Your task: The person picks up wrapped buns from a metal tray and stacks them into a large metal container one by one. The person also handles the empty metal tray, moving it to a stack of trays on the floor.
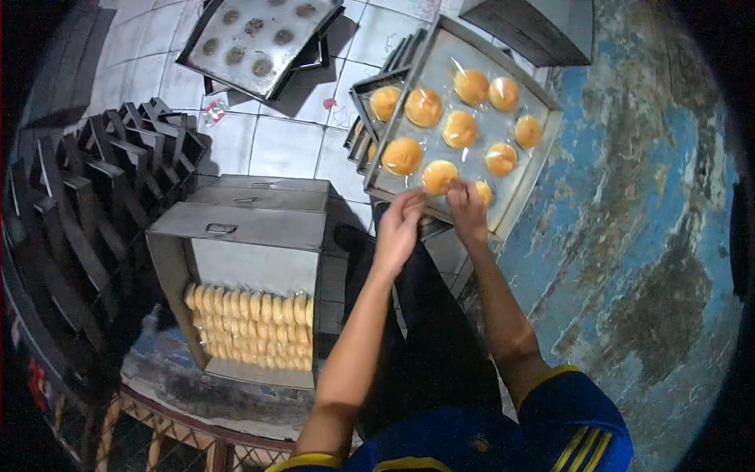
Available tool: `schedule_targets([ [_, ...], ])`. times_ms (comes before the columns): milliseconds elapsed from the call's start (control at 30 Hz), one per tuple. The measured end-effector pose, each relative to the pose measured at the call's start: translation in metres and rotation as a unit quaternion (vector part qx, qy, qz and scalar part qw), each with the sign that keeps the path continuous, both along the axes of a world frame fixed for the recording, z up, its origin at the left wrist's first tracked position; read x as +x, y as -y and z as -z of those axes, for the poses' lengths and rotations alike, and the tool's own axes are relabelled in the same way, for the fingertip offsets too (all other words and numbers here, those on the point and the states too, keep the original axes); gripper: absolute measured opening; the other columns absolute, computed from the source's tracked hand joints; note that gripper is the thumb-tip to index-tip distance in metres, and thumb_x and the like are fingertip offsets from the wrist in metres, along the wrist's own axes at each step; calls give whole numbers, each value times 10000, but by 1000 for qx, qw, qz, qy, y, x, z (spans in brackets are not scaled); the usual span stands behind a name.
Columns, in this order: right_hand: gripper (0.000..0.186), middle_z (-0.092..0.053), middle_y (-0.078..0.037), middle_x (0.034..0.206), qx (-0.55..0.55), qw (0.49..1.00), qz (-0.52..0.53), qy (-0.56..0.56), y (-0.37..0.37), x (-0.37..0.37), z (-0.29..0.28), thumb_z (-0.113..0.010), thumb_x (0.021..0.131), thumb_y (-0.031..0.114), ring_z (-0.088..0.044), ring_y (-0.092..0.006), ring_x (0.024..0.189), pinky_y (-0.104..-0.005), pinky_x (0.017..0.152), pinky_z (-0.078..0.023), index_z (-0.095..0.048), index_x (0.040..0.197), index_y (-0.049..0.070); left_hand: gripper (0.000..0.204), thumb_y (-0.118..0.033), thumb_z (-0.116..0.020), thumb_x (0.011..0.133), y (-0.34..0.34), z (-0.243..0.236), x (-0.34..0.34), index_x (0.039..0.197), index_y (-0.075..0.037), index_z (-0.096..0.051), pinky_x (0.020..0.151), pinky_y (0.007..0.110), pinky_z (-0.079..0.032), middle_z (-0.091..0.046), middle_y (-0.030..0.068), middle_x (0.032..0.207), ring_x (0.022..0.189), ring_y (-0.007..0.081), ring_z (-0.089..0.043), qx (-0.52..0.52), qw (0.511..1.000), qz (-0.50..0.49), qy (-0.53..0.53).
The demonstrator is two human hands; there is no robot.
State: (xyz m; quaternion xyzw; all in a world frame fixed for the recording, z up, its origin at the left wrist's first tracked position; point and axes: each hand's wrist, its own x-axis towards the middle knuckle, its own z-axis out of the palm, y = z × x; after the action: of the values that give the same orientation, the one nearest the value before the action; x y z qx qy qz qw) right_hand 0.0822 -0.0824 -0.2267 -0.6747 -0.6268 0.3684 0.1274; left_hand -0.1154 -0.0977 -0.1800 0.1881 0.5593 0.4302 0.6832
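Observation:
A metal tray (535, 169) of round golden buns (425, 108) in clear wrappers lies slanted over stacked trays (360, 110). My left hand (401, 223) is at the tray's near edge, fingers curled and closed; what they hold, if anything, is unclear. My right hand (468, 211) has its fingers closed on a wrapped bun (439, 178) in the tray's near part. An open metal box (236, 259) at lower left holds several rows of packed pale buns (252, 330).
A used tray (259, 47) sits on others on the white tiles (275, 145) at top. Dark stacked trays (86, 189) fill the left. A metal box (527, 27) stands at upper right beside worn blue flooring (645, 259). A lattice rail (181, 429) runs at lower left.

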Motion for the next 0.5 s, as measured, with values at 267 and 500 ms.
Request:
schedule_targets([
  [267, 517, -583, -239, 1386, -4, 956, -278, 95, -81, 4, 19, -679, 922, 158, -553, -422, 1315, -498, 1132, -424, -541, 1399, 13, 435, -394, -497, 1032, -6, 89, 118, 1262, -54, -640, 971, 367, -431, -673, 75, 1201, 1135, 173, -538, -281, 862, -250, 340],
  [500, 578, -580, -330, 1275, 13, 959, -281, 30, -66, 28, -6, -676, 971, 391, -590, -480, 1217, -513, 1037, -483, -565, 1313, -61, 606, -356, -525, 1053, -17, 13, 88, 1481, 45, -375, 1103, 468, -416, -554, 267, 1426, 1298, 367, -549, -95, 975, -86, -184],
])
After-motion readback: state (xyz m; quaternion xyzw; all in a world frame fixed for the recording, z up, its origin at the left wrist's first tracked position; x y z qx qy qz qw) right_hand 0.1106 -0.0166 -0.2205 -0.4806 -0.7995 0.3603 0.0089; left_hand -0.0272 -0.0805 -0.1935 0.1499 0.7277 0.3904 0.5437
